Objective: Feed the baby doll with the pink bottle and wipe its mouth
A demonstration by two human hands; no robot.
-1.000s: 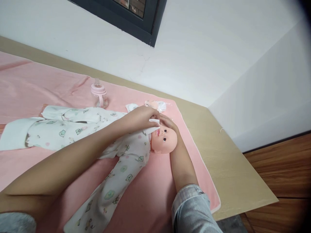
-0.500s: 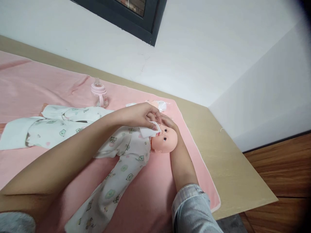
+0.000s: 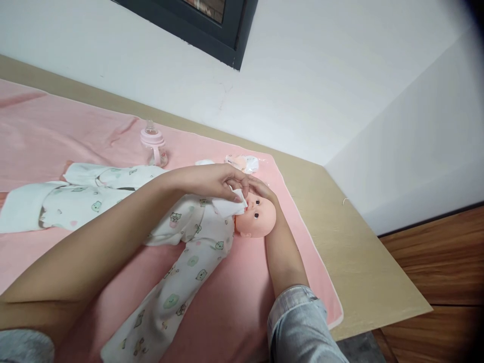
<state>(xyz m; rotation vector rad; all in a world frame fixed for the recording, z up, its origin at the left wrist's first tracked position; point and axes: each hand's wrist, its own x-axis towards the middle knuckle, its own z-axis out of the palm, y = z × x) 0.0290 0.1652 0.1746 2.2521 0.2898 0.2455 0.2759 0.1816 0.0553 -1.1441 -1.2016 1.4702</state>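
Observation:
A baby doll [image 3: 258, 222] lies on its back in white pajamas [image 3: 212, 229] printed with small green bears. My left hand [image 3: 217, 180] is closed on a white cloth [image 3: 229, 205], pinched between thumb and fingers. The cloth rests against the doll's chin and mouth. Round the top of the doll's head reaches my right arm, and my right hand [image 3: 261, 187] curves along the far cheek, touching it. Its fingertips are partly hidden behind my left hand.
A pink blanket [image 3: 242, 297] covers much of the wooden table [image 3: 351, 262]. Beyond the doll stands a baby bottle [image 3: 153, 143] with a pink collar and handle. A clear plastic packet [image 3: 244, 162] lies near the blanket's far corner. White wall and a dark window frame [image 3: 227, 43] are behind.
My left hand has shifted slightly down and left with the cloth, and more of the doll's mouth area is covered differently. My right hand stays along the head.

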